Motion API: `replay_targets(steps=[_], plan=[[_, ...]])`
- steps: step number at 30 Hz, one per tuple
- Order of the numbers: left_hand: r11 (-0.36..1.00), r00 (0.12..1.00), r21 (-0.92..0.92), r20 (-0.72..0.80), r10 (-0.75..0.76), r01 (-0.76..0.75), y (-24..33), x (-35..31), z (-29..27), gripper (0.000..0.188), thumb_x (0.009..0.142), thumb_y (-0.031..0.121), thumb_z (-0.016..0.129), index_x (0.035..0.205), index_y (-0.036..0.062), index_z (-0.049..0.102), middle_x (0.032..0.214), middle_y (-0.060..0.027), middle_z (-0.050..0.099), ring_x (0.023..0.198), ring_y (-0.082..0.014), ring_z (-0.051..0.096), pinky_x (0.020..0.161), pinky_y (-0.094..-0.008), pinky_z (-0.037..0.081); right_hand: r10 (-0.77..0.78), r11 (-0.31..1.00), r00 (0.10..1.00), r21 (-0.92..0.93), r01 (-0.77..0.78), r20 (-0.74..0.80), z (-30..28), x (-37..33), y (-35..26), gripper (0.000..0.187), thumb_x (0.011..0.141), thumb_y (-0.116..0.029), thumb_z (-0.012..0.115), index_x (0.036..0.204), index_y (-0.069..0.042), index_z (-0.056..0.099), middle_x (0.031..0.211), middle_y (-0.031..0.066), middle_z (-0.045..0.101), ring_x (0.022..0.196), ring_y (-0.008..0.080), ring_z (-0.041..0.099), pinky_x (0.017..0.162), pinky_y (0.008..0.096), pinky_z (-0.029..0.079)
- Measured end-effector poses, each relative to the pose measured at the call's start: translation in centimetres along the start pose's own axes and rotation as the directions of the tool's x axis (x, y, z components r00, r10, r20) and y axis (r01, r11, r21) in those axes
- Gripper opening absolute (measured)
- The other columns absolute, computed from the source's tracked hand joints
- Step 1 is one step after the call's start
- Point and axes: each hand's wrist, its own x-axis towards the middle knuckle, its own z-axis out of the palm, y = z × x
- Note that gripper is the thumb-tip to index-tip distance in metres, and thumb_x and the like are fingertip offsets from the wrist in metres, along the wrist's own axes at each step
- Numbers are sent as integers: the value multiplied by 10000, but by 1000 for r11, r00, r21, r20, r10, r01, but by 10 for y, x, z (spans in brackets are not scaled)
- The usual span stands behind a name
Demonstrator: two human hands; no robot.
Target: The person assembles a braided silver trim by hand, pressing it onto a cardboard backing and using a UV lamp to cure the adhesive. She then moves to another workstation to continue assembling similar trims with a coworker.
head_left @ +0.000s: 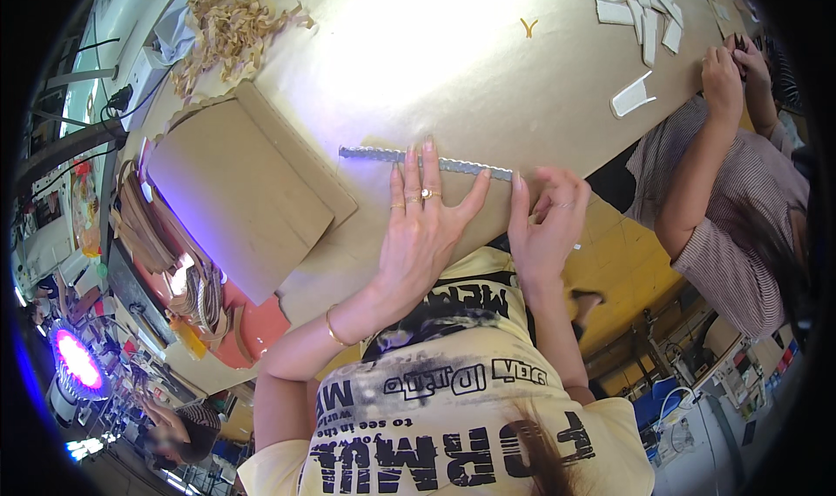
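The table (522, 91), covered in smooth, slightly glossy brown sheeting, spread beneath the wavy-edged grey strip (465, 166). Left of that strip lay a stiff, matt brown cardboard piece (244, 182), flat and folded-looking, with a scalloped far edge. Beyond the strip and to its left rose a loose heap of thin, curled tan trimmings (228, 39). The left hand (422, 222) was spread wide, its long fingers laid across the strip's middle. The right hand (549, 213) was half curled at the strip's right end, thumb tip just beside it and apart from the forefinger; whether it touched I could not tell. Far beyond the strip, to the right, flat white slabs (644, 13) overlapped. Nearer the strip on that side sat a white U-shaped piece (631, 102), and beyond the strip a small orange-brown Y-shaped scrap (529, 28).
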Motion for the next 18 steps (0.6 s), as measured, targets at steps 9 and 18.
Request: replay_targets(steps=[9, 18], plan=[[994, 996, -90, -50, -70, 66, -1, -4, 3, 595, 883, 112, 500, 1432, 334, 433, 1486, -255, 350, 1339, -395, 413, 1099, -616, 240, -240, 821, 960, -498, 280, 145, 11, -31, 25, 433, 946, -435, 519, 1354, -295, 554, 1501, 187, 352, 1313, 366, 333, 1041, 520, 225], [916, 954, -265, 91, -286, 300, -27, -15, 4, 591, 899, 239, 548, 1470, 247, 398, 1568, -173, 235, 1440, -381, 221, 1122, -651, 93, -208, 854, 972, -465, 233, 106, 8, -28, 21, 407, 936, -393, 546, 1327, -289, 582, 1494, 194, 367, 1357, 395, 322, 1070, 560, 179]])
